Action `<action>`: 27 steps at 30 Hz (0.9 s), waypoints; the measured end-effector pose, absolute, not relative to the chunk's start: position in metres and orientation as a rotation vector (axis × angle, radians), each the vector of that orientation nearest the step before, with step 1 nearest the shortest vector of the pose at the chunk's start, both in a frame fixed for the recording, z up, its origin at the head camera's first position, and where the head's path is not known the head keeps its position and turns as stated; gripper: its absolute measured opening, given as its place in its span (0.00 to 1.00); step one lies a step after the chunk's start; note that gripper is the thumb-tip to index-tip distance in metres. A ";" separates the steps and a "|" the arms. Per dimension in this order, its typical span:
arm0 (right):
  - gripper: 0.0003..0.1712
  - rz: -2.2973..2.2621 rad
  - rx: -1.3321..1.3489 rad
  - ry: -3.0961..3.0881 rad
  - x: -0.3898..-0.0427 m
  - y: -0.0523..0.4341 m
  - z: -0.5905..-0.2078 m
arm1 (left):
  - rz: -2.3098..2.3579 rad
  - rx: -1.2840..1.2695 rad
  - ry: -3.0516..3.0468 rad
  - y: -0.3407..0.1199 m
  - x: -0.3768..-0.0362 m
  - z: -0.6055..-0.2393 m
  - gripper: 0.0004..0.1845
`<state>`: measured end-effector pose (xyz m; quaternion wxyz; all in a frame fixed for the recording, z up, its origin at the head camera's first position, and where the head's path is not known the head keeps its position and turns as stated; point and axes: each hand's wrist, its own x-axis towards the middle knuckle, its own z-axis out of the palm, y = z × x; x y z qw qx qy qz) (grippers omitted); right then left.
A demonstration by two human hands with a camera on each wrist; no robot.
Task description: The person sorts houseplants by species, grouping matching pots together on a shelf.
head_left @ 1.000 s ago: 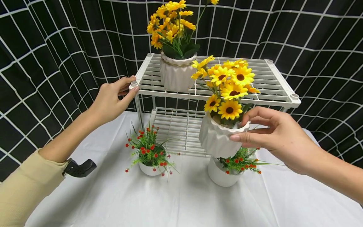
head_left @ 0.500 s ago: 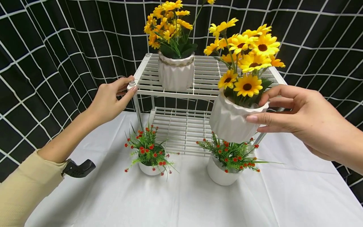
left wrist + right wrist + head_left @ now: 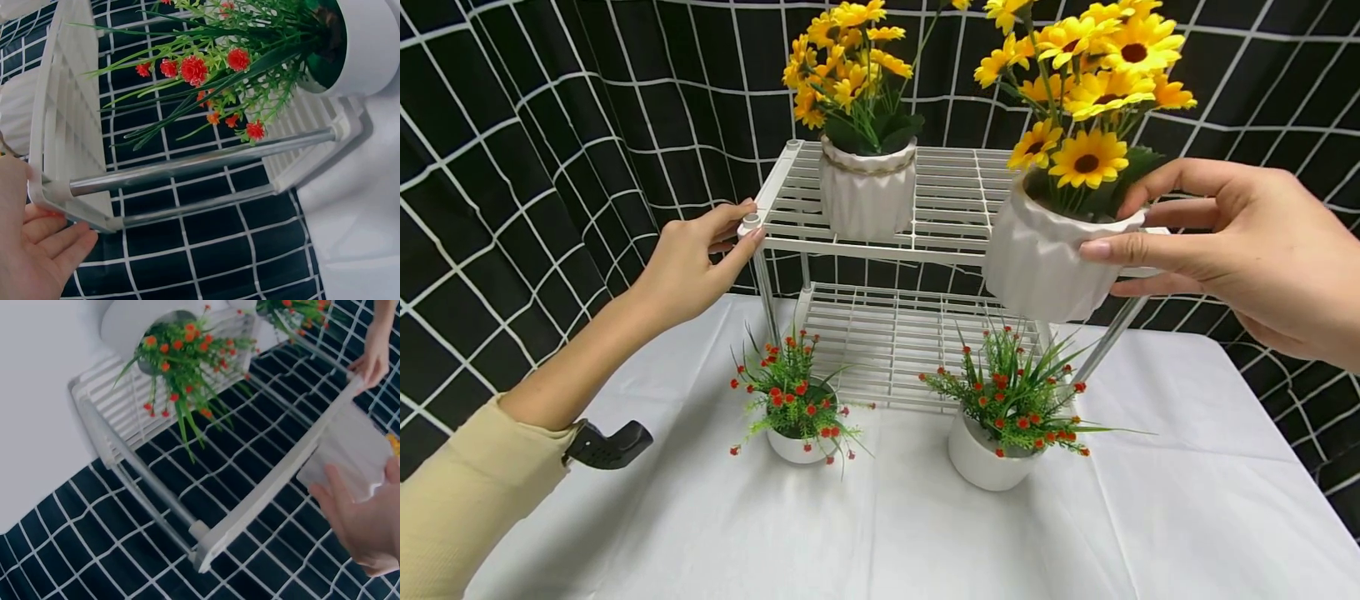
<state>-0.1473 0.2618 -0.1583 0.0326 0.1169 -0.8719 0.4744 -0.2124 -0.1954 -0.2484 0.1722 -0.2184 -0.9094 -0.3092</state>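
My right hand [image 3: 1247,250] pinches the rim of a white fluted flower pot [image 3: 1052,262], thumb outside and forefinger over the inner edge. Yellow sunflowers [image 3: 1088,158] fill this pot, which is tilted in front of the top shelf's right part. With my left hand [image 3: 700,262] I grip the front left corner of the white wire shelf rack [image 3: 865,247]; in the left wrist view the fingers [image 3: 69,244] reach around that corner. Another white fluted pot [image 3: 867,196] of yellow flowers stands on the top shelf's left half. The right wrist view catches the held pot [image 3: 350,453] beside the upper rail.
Two low white pots stand on the white tablecloth [image 3: 880,533] before the rack, a left one [image 3: 797,448] and a right one [image 3: 988,454], both with red flowers and grass. The lower wire shelf [image 3: 891,342] lies behind them. A black curtain [image 3: 647,108] with white grid lines hangs behind.
My right hand has lifted the sunflower pot up and to the right, from over the right red-flowered pot to the top shelf's height. The left hand stays on the rack corner.
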 end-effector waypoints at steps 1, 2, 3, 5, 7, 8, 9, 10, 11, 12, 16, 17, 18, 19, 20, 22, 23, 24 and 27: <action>0.20 1.463 0.355 -2.679 -0.149 0.263 -0.157 | -0.879 -0.621 -2.581 -0.195 -0.212 -0.248 0.26; 0.20 1.458 0.348 -2.678 -0.151 0.263 -0.155 | -0.880 -0.623 -2.580 -0.195 -0.212 -0.248 0.26; 0.19 1.462 0.339 -2.669 -0.154 0.263 -0.154 | -0.881 -0.624 -2.579 -0.195 -0.212 -0.248 0.26; 0.19 1.485 0.331 -2.657 -0.159 0.265 -0.151 | -0.885 -0.628 -2.574 -0.194 -0.212 -0.248 0.26; 0.19 1.498 0.316 -2.644 -0.165 0.266 -0.149 | -0.888 -0.629 -2.570 -0.194 -0.212 -0.248 0.26; 0.20 1.484 0.303 -2.648 -0.168 0.266 -0.148 | -0.889 -0.629 -2.568 -0.194 -0.212 -0.248 0.26; 0.20 1.476 0.285 -2.656 -0.171 0.266 -0.147 | -0.889 -0.629 -2.567 -0.195 -0.212 -0.248 0.26; 0.20 1.465 0.267 -2.667 -0.173 0.266 -0.145 | -0.887 -0.628 -2.567 -0.195 -0.212 -0.248 0.26; 0.21 1.439 0.249 -2.682 -0.174 0.266 -0.144 | -0.888 -0.628 -2.567 -0.195 -0.212 -0.248 0.26; 0.21 1.425 0.230 -2.692 -0.176 0.266 -0.143 | -0.886 -0.627 -2.569 -0.195 -0.212 -0.248 0.26; 0.20 1.455 0.184 -2.689 -0.182 0.261 -0.139 | -0.887 -0.627 -2.571 -0.195 -0.212 -0.248 0.26; 0.20 1.460 0.184 -2.685 -0.183 0.259 -0.138 | -0.890 -0.630 -2.570 -0.195 -0.212 -0.249 0.26; 0.19 1.482 0.182 -2.675 -0.185 0.257 -0.138 | -0.889 -0.632 -2.570 -0.196 -0.212 -0.249 0.26; 0.19 1.475 0.179 -2.680 -0.187 0.256 -0.137 | -0.891 -0.635 -2.568 -0.196 -0.212 -0.249 0.26; 0.19 1.462 0.175 -2.691 -0.188 0.254 -0.137 | -0.889 -0.637 -2.568 -0.196 -0.212 -0.249 0.26; 0.19 1.442 0.163 -2.701 -0.192 0.251 -0.138 | -0.888 -0.645 -2.566 -0.196 -0.212 -0.250 0.26; 0.20 1.456 0.157 -2.698 -0.194 0.249 -0.138 | -0.887 -0.647 -2.566 -0.196 -0.212 -0.250 0.25; 0.20 1.470 0.148 -2.696 -0.196 0.247 -0.138 | -0.884 -0.647 -2.567 -0.197 -0.212 -0.250 0.25; 0.22 1.493 0.124 -2.705 -0.202 0.243 -0.141 | -0.882 -0.646 -2.570 -0.197 -0.213 -0.250 0.25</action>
